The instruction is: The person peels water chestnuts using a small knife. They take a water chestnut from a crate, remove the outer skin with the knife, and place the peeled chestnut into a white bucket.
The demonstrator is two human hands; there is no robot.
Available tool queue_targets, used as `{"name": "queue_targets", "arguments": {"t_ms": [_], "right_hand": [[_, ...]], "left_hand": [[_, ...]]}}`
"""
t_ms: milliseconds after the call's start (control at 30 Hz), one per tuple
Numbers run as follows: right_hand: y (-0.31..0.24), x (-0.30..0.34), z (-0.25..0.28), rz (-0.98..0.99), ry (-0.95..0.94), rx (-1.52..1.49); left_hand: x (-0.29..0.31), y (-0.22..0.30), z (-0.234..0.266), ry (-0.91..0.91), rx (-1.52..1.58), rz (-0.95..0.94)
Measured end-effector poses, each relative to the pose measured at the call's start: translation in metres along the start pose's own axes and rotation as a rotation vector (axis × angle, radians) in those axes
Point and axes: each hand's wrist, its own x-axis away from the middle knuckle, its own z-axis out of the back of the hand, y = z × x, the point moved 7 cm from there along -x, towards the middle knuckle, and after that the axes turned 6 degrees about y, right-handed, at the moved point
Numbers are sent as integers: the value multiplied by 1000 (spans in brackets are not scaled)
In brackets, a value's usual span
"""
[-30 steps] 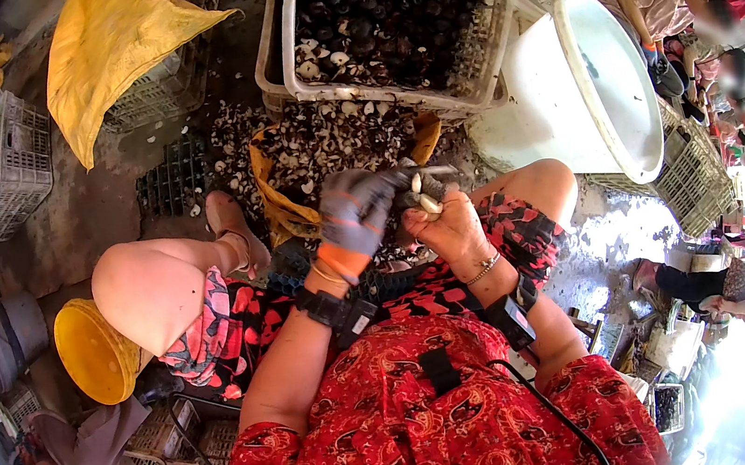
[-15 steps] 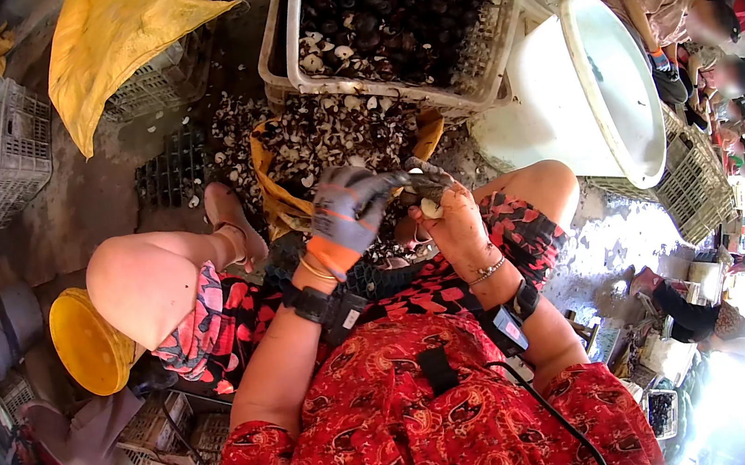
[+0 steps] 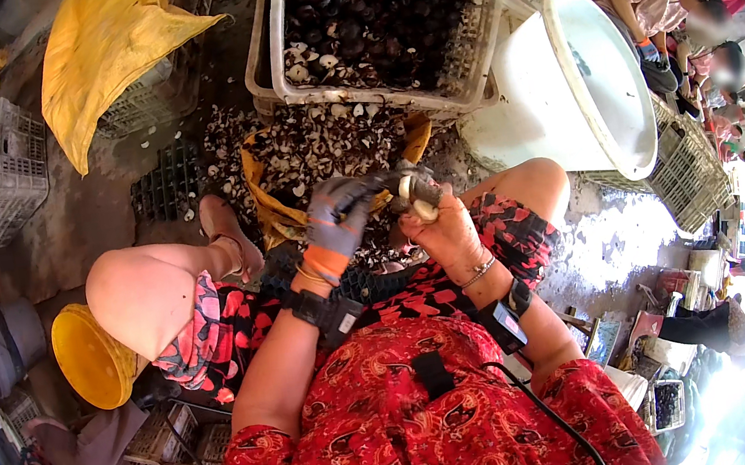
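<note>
My left hand [image 3: 338,216], in a grey and orange glove, is closed around a thin dark tool [image 3: 382,177]. The tool's tip reaches toward my bare right hand [image 3: 449,228]. In that right hand's fingers is a dark, rounded shellfish-like piece [image 3: 426,190] with pale parts showing; its exact kind is unclear. Between my knees, below both hands, a yellow sack [image 3: 268,210] lies spread. A heap of pale and dark scraps [image 3: 316,157] covers it and the floor around.
Ahead stands a white tub [image 3: 277,66] filled with dark round pieces. A large white barrel [image 3: 524,100] leans at its right, near plastic crates [image 3: 688,163]. At left are a yellow bucket [image 3: 92,356], a yellow sheet [image 3: 109,55] and a crate [image 3: 11,167]. Other people sit at far right.
My right hand has turned the piece, so more of its pale parts show. My left hand has shifted slightly left. The whole view has shifted a little.
</note>
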Motion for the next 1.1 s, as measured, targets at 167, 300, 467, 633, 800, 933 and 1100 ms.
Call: {"name": "queue_targets", "arguments": {"t_ms": [167, 300, 467, 633, 800, 933, 1100], "right_hand": [[3, -10, 5, -42, -222, -44], [-6, 2, 12, 192, -134, 175], [-3, 1, 9, 208, -130, 77], [5, -5, -5, -42, -129, -99], [2, -4, 0, 56, -12, 15], [-7, -1, 14, 241, -33, 239], [3, -8, 9, 71, -31, -56]], "left_hand": [[1, -27, -1, -33, 96, 266], [0, 9, -2, 20, -25, -112], [12, -48, -3, 6, 230, 462], [-1, 6, -5, -2, 7, -37], [9, -38, -5, 32, 192, 233], [-1, -1, -2, -31, -16, -17], [0, -3, -1, 17, -43, -54]]}}
